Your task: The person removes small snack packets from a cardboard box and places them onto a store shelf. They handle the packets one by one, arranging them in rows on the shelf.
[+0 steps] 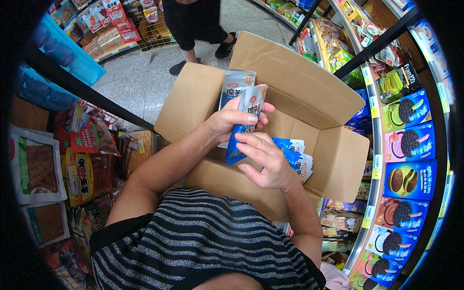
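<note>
My left hand (232, 119) grips a blue and silver snack pouch (250, 103) above an open cardboard box (297, 83), its thumb across the pouch front. With bent, spread fingers, my right hand (266, 157) is at the lower part of that pouch; the fingertips look close to or on its edge, and whether they pinch it I cannot tell. Behind my left hand stands a stack of like pouches (237, 78), partly hidden, at the box's far left corner. More blue and white pouches (299, 159) lie overlapping inside the box, right of my right hand.
Shelves with boxed cookies (409, 141) curve along the right. Hanging snack packets (92, 134) and a blue translucent container (69, 54) are at the left. Black bars (90, 92) slant at both sides of the box. Beyond it, a person in black trousers (195, 25) stands on the tiled floor.
</note>
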Demonstrator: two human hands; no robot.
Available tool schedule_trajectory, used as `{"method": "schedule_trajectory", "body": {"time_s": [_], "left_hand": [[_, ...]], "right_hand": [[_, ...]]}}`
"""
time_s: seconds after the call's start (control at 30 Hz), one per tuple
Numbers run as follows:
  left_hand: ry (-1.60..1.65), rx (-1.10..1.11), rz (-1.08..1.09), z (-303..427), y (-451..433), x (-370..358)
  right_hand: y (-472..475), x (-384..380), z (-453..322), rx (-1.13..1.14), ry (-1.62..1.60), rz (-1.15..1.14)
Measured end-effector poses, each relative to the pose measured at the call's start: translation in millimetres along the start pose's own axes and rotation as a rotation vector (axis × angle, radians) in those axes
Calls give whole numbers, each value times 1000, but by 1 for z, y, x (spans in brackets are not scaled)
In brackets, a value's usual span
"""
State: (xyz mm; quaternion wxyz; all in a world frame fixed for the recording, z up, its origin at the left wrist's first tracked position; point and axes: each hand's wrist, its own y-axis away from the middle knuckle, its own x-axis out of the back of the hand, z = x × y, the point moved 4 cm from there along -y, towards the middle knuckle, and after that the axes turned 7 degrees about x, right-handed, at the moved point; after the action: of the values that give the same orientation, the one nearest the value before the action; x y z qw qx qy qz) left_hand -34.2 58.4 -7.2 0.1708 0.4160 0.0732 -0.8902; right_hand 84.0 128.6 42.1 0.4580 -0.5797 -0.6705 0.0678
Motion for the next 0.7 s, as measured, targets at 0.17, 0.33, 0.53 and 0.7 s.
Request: {"method": "schedule_trajectory", "body": {"time_s": [0.17,0.33,0.53,0.7], "left_hand": [[-88,52,-47,-3,1,-7],[-172,125,-122,-8,0,-16],[-296,213,-188,-12,4,-15],[-318,238,-165,1,15,-22]], "right_hand": [[4,18,6,-43,279,166],[-9,51,16,-111,498,230],[-28,57,34,-296,15,-59],[-42,50,38,-386,-155,-122]]}}
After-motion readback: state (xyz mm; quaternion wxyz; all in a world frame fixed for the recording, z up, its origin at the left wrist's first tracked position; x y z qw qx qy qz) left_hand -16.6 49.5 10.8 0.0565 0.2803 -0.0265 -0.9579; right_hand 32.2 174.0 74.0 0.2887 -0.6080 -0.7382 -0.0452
